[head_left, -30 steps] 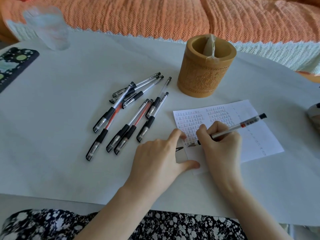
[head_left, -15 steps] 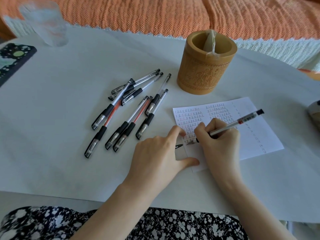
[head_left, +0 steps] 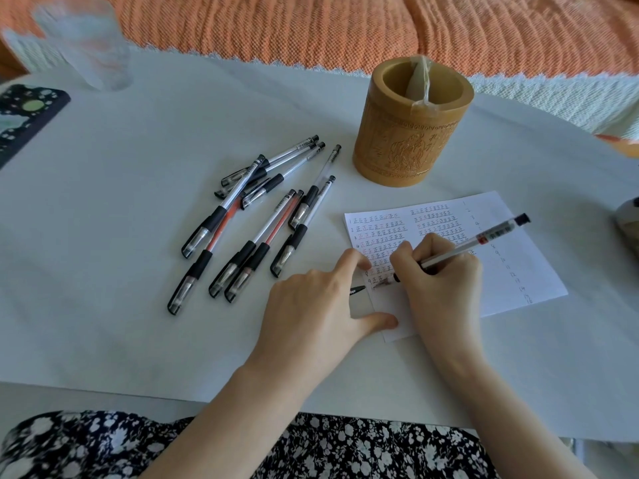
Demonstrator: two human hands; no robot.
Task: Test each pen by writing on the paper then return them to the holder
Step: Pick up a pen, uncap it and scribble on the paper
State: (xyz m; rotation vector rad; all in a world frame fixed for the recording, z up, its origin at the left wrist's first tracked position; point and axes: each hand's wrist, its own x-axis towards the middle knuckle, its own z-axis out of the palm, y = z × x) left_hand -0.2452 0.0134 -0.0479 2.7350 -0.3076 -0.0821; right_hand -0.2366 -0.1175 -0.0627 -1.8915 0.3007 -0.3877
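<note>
The right hand (head_left: 441, 271) gripped 1 gel pen (head_left: 484, 238), tip on the paper (head_left: 511, 271) at centre right. The left hand (head_left: 314, 312) lay flat and open, pinning the paper. The bamboo holder (head_left: 411, 133) waited above.

Clear, blurred drinking glass (head_left: 90, 43) standing at the far left of the white table (head_left: 103, 271). Dark patterned flat case (head_left: 24, 115) nearer than the glass, at the table's left edge. Orange woven blanket (head_left: 345, 25) beyond the table. Black floral-print fabric (head_left: 103, 447) below the table's near edge.
</note>
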